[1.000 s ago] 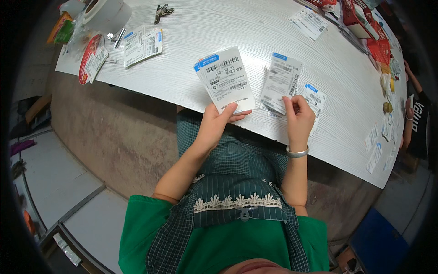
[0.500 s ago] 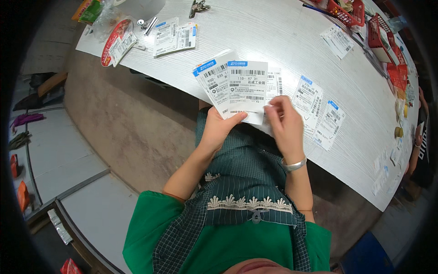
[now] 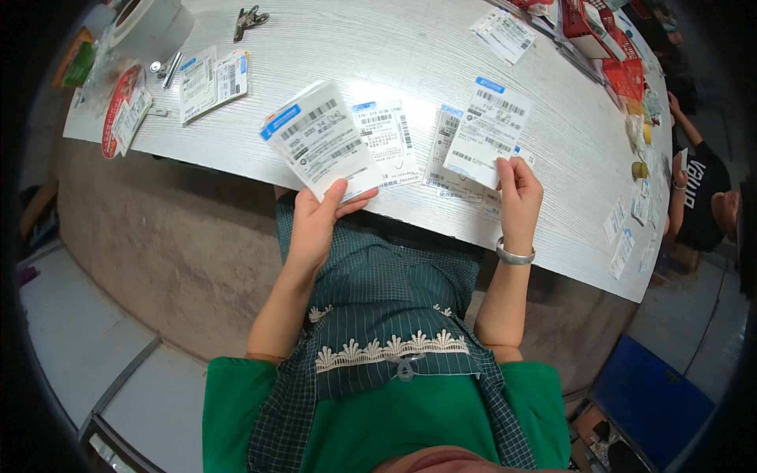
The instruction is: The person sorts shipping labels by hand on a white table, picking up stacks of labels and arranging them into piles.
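Note:
A fanned stack of white shipping labels [image 3: 322,142], blue-banded along one edge, is gripped at its lower end by my left hand [image 3: 317,225], thumb on top. Between thumb and fingers of my right hand [image 3: 519,193] is a single shipping label [image 3: 489,126], held by its lower corner. It hangs over other labels [image 3: 443,142] on the table and partly hides them. Beside the stack, another loose label [image 3: 385,140] lies on the tabletop, its left edge covered by the stack.
The white table [image 3: 331,31] holds a label pile [image 3: 213,83], a bulldog clip [image 3: 251,22], a large roll [image 3: 154,31] and a red oval card [image 3: 122,106] at the left. Red baskets [image 3: 587,31] and more labels [image 3: 505,35] stand far right, near another person [image 3: 702,181].
My right hand has drawn the top label off the stack and carried it right, over the labels on the table. The whole view has shifted, so table items sit further left.

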A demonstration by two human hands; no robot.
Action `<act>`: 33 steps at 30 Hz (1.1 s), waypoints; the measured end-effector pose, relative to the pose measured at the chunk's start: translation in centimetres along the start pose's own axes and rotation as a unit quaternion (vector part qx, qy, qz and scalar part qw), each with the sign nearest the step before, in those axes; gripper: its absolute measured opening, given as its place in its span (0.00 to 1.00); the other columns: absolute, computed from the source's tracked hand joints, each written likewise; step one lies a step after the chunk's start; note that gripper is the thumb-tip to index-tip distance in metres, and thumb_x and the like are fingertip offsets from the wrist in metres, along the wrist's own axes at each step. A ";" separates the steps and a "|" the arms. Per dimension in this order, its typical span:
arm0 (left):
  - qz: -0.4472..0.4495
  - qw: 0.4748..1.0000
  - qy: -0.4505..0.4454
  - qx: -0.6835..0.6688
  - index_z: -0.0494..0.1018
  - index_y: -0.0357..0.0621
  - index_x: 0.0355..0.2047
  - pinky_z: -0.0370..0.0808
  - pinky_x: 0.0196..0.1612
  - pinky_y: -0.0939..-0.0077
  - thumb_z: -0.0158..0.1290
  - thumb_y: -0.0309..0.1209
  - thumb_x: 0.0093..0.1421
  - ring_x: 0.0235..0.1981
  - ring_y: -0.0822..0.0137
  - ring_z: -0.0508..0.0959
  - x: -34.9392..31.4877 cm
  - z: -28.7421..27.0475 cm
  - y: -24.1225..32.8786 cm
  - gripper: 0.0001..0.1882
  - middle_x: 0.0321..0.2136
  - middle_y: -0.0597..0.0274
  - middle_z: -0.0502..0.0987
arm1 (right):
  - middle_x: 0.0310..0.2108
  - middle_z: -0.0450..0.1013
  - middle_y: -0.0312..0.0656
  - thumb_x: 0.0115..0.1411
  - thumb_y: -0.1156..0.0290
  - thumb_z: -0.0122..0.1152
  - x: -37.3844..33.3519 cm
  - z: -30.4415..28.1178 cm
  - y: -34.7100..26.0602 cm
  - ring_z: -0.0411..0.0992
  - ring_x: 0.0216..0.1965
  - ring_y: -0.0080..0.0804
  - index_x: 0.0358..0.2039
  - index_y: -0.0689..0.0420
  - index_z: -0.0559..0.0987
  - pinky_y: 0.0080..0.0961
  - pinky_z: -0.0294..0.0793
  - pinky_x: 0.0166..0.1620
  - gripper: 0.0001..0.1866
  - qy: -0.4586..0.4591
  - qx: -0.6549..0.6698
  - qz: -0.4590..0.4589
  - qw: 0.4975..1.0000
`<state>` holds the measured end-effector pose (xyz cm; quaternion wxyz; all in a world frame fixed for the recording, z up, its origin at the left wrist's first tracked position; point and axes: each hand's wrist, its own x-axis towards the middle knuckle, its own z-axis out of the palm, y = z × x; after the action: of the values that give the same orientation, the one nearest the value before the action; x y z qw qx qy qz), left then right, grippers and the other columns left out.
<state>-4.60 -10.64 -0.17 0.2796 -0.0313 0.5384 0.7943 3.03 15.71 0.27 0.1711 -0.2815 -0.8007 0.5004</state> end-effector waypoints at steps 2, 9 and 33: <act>-0.010 1.000 -0.012 0.011 0.62 0.23 0.51 0.79 0.41 0.74 0.41 0.28 0.65 0.41 0.55 0.79 0.2 0.7 0.1 0.19 0.44 0.42 0.73 | 0.13 0.65 0.31 0.57 0.65 0.59 -0.5 0.8 0.1 0.61 0.16 0.19 0.21 0.56 0.73 0.19 0.58 0.20 0.12 -0.008 -0.150 -0.021 0.988; -0.043 0.999 -0.001 0.034 0.65 0.26 0.48 0.79 0.41 0.75 0.49 0.23 0.60 0.41 0.62 0.78 0.4 2.3 -1.1 0.17 0.44 0.47 0.74 | 0.15 0.69 0.33 0.55 0.67 0.61 -2.1 2.0 -1.5 0.66 0.17 0.22 0.23 0.57 0.73 0.20 0.64 0.22 0.09 -0.023 -0.175 -0.009 0.984; -0.036 0.998 -0.040 0.020 0.61 0.25 0.51 0.79 0.40 0.74 0.41 0.28 0.66 0.40 0.56 0.79 0.2 2.0 -0.7 0.18 0.45 0.43 0.73 | 0.16 0.60 0.25 0.60 0.72 0.56 -1.2 -4.0 0.2 0.52 0.19 0.11 0.19 0.56 0.71 0.12 0.49 0.23 0.12 0.117 0.131 0.009 0.984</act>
<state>-3.94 -8.60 0.01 0.3303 -0.0130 0.5413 0.7731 6.19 17.84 1.86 0.2943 -0.3201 -0.7005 0.5659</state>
